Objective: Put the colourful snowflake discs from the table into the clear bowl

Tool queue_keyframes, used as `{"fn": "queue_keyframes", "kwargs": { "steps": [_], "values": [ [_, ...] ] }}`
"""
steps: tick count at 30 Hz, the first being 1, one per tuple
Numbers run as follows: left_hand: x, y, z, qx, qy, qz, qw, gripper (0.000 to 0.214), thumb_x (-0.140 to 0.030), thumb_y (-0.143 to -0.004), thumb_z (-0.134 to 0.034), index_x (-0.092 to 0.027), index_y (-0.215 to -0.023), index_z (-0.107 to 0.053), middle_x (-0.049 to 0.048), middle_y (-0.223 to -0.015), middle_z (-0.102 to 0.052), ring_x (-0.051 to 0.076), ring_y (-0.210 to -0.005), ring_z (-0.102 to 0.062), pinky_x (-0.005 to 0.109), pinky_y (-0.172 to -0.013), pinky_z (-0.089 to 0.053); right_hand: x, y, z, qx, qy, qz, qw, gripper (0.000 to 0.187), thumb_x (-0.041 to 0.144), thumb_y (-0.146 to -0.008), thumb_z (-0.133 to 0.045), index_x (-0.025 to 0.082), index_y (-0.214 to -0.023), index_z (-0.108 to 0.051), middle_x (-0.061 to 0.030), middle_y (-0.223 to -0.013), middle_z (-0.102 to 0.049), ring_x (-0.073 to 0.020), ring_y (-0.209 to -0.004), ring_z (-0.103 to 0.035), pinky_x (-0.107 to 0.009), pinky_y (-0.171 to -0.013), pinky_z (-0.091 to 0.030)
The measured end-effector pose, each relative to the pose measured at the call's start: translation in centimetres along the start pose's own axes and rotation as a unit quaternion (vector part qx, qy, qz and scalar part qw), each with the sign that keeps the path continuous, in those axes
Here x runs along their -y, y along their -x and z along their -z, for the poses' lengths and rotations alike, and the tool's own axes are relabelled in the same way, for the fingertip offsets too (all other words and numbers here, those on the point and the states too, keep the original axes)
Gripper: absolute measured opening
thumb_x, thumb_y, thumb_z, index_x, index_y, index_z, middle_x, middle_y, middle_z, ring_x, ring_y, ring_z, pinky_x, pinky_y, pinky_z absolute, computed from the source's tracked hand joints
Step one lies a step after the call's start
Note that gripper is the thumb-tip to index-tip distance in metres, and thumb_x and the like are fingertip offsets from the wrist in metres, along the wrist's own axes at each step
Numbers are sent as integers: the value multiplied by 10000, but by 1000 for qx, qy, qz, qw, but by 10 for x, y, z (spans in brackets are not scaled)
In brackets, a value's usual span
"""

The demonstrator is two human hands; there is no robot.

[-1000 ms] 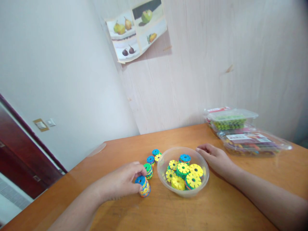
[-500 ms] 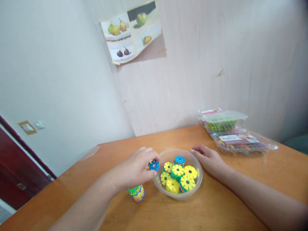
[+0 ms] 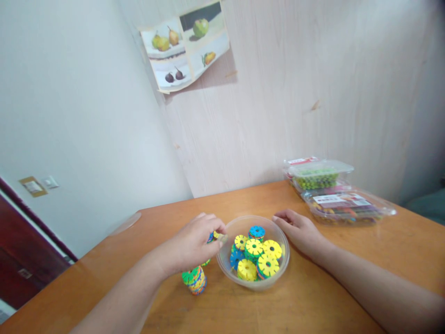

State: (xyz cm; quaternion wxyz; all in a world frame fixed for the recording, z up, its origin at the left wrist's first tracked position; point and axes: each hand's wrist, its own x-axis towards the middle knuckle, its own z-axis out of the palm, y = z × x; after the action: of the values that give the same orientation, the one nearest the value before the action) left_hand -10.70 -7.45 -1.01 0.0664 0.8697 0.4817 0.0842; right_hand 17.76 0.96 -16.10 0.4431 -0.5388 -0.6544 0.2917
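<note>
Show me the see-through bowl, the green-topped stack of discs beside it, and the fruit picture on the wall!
See-through bowl (image 3: 237, 228): head view, on its bare inner wall.
Green-topped stack (image 3: 195, 281): head view, on its striped side.
Fruit picture (image 3: 187, 48): head view, near its middle.

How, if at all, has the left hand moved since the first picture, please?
Yes: judged against the fruit poster on the wall, the left hand has moved right, toward the bowl.

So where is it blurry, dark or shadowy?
Head view: the curled fruit poster throws a soft shadow on the wall; head view: the label on the front clear box is too blurry to read; head view: the top right corner goes dark.
</note>
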Motion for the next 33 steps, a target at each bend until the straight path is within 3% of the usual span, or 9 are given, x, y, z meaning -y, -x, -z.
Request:
{"fn": "queue_keyframes", "kwargs": {
  "steps": [3,7,13,19,24,28,33],
  "values": [
    [17,18,1,-15,40,55,998,176,-198,-805,-516,-208,-929,-641,24,-941,-625,186,-918,-569,307,-826,-433,0,1,0,0,3,2,1000,420,574,-846,-521,205,-982,-670,-65,-943,-746,-229,-871,-687,-313,-742,-510],
    [34,46,-2,36,70,103,991,168,-259,-805,-553,-214,-940,-641,19,-953,-632,186,-914,-585,300,-831,-446,1,2,1,5,6,-2,1000,419,579,-850,-518,211,-986,-666,-57,-946,-746,-222,-870,-685,-305,-740,-511],
    [33,65,-5,109,35,124,986,290,-324,-732,-650,-229,-1006,-652,23,-973,-616,198,-887,-577,295,-792,-449,1,1,0,5,6,-11,1000,416,574,-841,-530,210,-981,-673,-58,-937,-745,-223,-857,-686,-307,-731,-516],
    [34,64,-7,104,60,139,983,293,-324,-725,-639,-219,-998,-636,24,-967,-609,199,-880,-565,301,-782,-446,-2,1,0,4,-2,-6,1000,422,581,-844,-527,211,-984,-672,-56,-925,-745,-223,-847,-686,-308,-721,-519],
    [37,59,0,54,61,94,992,269,-307,-767,-601,-228,-1023,-621,23,-992,-604,197,-919,-560,305,-824,-438,-3,-1,-1,5,3,-1,1000,415,581,-848,-528,210,-976,-664,-57,-925,-744,-223,-857,-687,-305,-734,-516],
    [19,38,8,0,41,53,998,285,-239,-773,-589,-243,-1057,-611,32,-1042,-592,208,-995,-538,322,-880,-418,1,0,1,9,2,-3,1000,405,567,-854,-523,205,-971,-661,-62,-928,-743,-229,-867,-689,-313,-744,-516],
    [-10,3,2,22,-4,-13,1000,344,-159,-727,-574,-274,-1048,-622,16,-1016,-595,222,-1032,-504,338,-899,-392,5,2,2,5,1,-1,1000,402,563,-854,-520,203,-969,-659,-68,-940,-744,-230,-874,-689,-322,-760,-516]
  ]
}}
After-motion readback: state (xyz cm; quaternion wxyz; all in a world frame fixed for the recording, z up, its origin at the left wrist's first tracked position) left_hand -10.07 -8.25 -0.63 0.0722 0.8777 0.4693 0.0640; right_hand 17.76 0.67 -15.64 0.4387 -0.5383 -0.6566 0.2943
